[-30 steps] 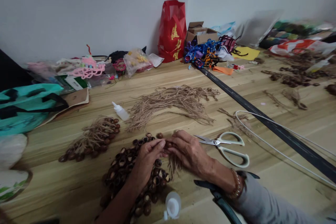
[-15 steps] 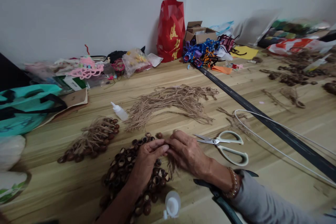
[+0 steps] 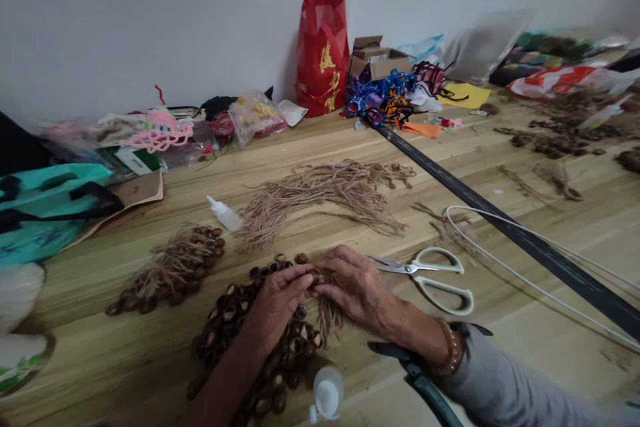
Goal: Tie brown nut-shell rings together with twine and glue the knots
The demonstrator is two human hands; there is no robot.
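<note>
Brown nut shells (image 3: 230, 313) lie heaped on the wooden table (image 3: 150, 360) under the left hand (image 3: 275, 303). Both hands pinch one shell (image 3: 316, 277) with closed fingertips, and the right hand (image 3: 357, 290) also grips a twine tuft (image 3: 327, 317). This looks like the joining step. I judge it needs a steady pinch.

Scissors (image 3: 430, 277), glue btl (image 3: 223, 213), twine bundle (image 3: 325, 197); red bag (image 3: 321, 57) + box (image 3: 377, 61) at back

Both hands lie palm-down and meet at the fingertips. The left hand (image 3: 277, 300) reaches up from the bare left forearm (image 3: 225, 383), fingers curled and pinched. The right hand (image 3: 357, 287) angles in from the right, its fingers pinched against the left's.
</note>
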